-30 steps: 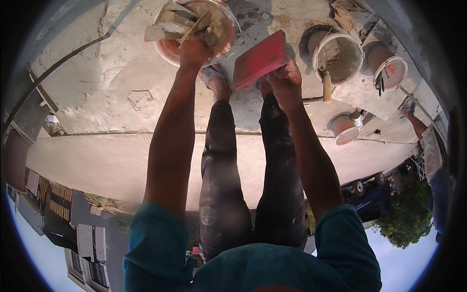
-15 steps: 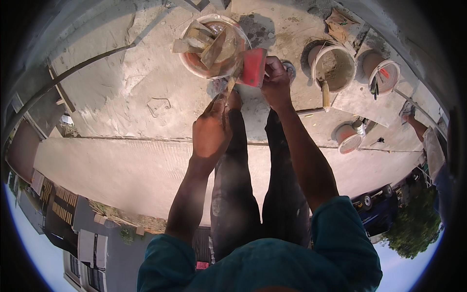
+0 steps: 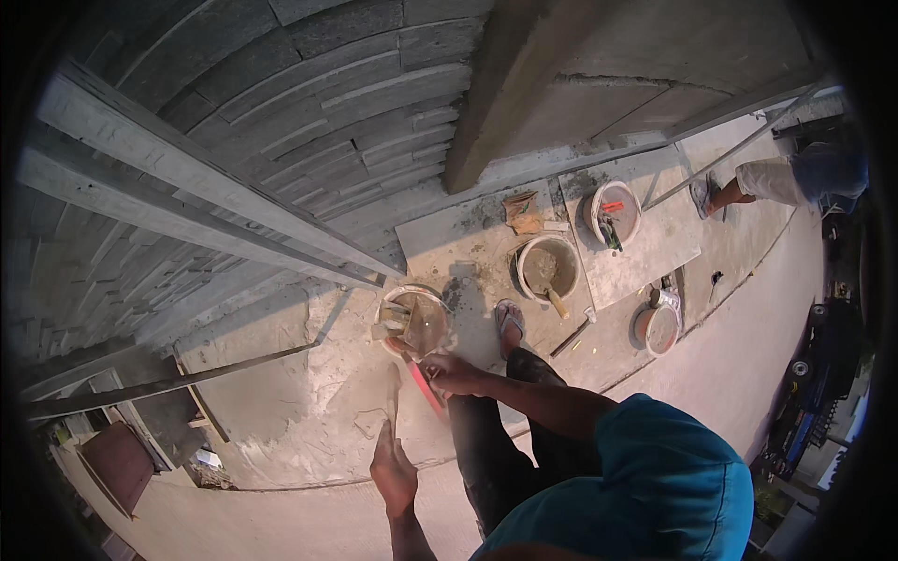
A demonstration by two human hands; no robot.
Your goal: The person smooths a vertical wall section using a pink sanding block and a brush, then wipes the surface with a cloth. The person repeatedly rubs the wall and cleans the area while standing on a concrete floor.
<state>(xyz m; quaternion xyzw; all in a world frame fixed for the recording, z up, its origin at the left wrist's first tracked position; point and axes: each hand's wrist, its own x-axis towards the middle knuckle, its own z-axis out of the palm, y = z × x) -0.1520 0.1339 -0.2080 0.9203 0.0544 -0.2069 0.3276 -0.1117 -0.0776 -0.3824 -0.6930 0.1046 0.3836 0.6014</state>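
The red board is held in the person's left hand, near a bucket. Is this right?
Not quite: the head view shows the red board in the person's right hand, near a bucket; the left hand holds a narrow tool instead.

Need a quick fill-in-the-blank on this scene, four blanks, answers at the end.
1. The board in the right hand is coloured ____.
2. The hand gripping the thin tool is the person's ____ one.
3. In the picture, the bucket with the orange item in it stands farther to the ____ than the bucket with the wooden handle sticking out.
4. The stone wall is coloured ____.

Missing words: red; left; right; grey.
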